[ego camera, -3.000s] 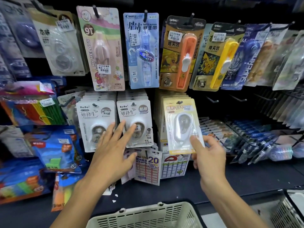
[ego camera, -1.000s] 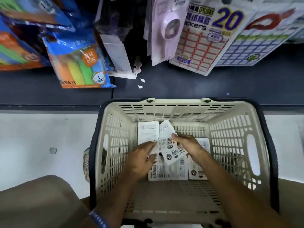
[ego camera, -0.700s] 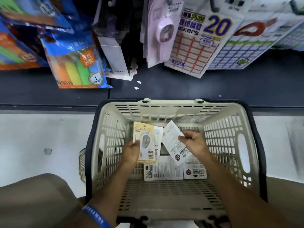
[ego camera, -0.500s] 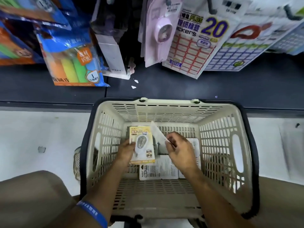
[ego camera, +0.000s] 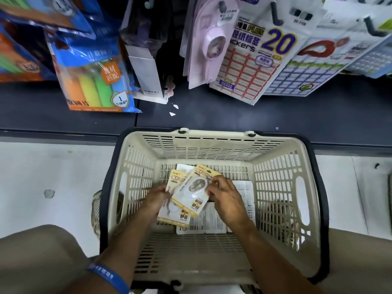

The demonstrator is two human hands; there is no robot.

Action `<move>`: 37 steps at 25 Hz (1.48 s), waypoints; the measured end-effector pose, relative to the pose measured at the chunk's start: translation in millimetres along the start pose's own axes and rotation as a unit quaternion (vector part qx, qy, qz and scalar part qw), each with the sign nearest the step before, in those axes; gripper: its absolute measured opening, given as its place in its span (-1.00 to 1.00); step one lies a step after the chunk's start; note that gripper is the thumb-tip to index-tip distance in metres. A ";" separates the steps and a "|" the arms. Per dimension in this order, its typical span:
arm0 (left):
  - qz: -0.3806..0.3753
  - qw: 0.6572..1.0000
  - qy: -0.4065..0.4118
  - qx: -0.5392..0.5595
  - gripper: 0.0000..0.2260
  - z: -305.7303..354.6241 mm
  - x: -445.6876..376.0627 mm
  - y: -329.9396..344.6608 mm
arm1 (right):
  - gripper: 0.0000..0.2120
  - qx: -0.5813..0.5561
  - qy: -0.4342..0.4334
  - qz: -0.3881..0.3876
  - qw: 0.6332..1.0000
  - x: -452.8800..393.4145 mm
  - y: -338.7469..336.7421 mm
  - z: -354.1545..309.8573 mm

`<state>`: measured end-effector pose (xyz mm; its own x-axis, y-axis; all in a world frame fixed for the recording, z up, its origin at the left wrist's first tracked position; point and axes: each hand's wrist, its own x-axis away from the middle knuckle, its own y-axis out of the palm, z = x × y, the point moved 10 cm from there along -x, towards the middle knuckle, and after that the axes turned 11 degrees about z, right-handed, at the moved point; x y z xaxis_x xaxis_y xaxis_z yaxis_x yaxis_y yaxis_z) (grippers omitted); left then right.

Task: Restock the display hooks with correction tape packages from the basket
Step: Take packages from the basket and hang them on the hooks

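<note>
Both hands are down inside the cream plastic basket [ego camera: 135, 177]. My left hand [ego camera: 156, 199] grips a yellow-edged correction tape package [ego camera: 176, 217] face up. My right hand [ego camera: 224, 199] pinches a second yellow package [ego camera: 195, 192] by its right edge and lays it slantwise over the first. Several more packages [ego camera: 210, 224] lie on the basket floor with their white printed backs up, partly hidden under the hands.
The basket stands on a pale floor against a dark shelf ledge [ego camera: 254, 115]. Above hang a pink correction tape pack [ego camera: 209, 43], label-sticker sheets [ego camera: 250, 60] and a blue pack of coloured sheets [ego camera: 93, 77]. My knees fill the lower corners.
Three seconds ago both hands were up at the hooks; they then went into the basket. In the last half second my right hand turned its package face up and brought it over the left hand's package.
</note>
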<state>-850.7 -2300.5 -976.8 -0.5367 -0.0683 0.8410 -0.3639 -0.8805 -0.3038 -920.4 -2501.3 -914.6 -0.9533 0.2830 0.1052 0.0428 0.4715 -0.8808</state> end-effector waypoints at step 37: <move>-0.007 0.999 0.025 0.030 -0.03 -1.2 10.2 25.2 | -0.48 -0.338 0.215 -0.213 0.891 24.2 47.6 -27.2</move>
<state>-866.2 -2322.8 -976.3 -0.5697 -0.0339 0.8212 -0.3264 -0.9076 -0.2639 -933.3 -2449.4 -941.5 -0.7296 0.1830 0.6589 0.0128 0.9670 -0.2544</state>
